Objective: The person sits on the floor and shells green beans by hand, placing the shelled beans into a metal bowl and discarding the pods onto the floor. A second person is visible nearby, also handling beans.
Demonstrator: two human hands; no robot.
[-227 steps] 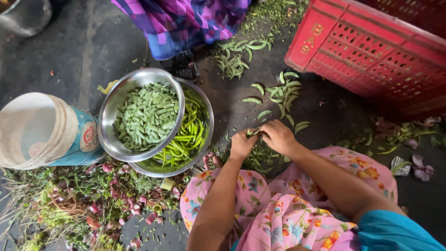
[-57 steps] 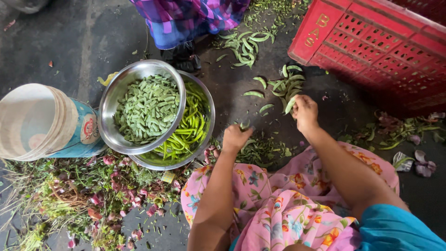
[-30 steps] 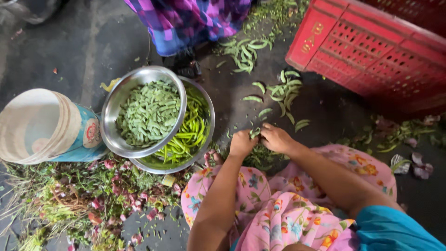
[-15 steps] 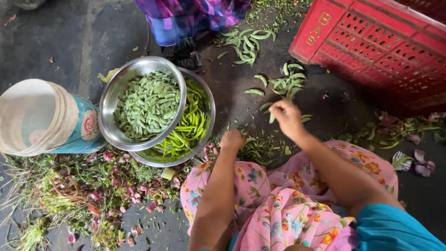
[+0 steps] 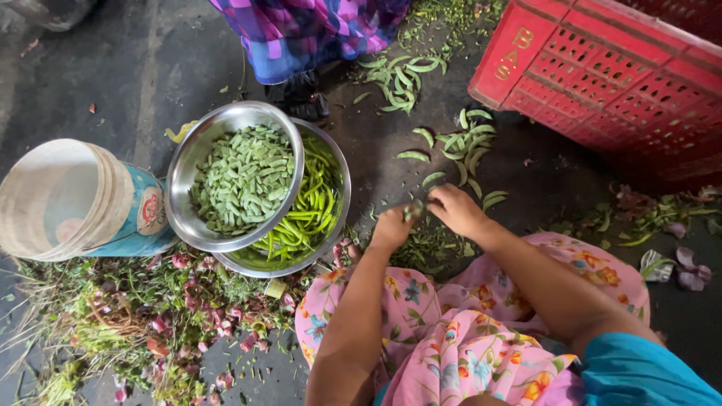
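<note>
hands meet over a bean pod on a dark floor

dark, damp floor [image 5: 113,68] fills the frame, strewn with green scraps. at the upper right of the frame stands a red plastic crate [image 5: 609,68] with a perforated wall. at the top centre a person's purple checked cloth [image 5: 308,30] reaches into view. left of centre a steel bowl [image 5: 197,150] heaped with pale green split pods sits tilted on a second steel bowl [image 5: 340,180] that holds long bright green chillies [image 5: 304,218]. at the left edge lies a pale bucket [image 5: 68,199] on its side, its mouth toward the camera. the lower left of the frame is covered by a heap of stems and pinkish trimmings [image 5: 135,323].

both forearms stretch from the bottom of the frame up toward the centre, over a lap in pink flowered cloth [image 5: 444,331]. the left hand [image 5: 391,227] and the right hand [image 5: 455,210] meet just right of the bowls, low over the floor.

a small green bean pod [image 5: 415,209] sits between the two hands; the left fingers are closed on one end, and the right fingers are pinched on the other, thumb side turned toward the pod. just above the right hand, a loose pile of whole pods [image 5: 462,146] lies on the floor, with another scatter of pods [image 5: 398,75] farther toward the top of the frame.
</note>
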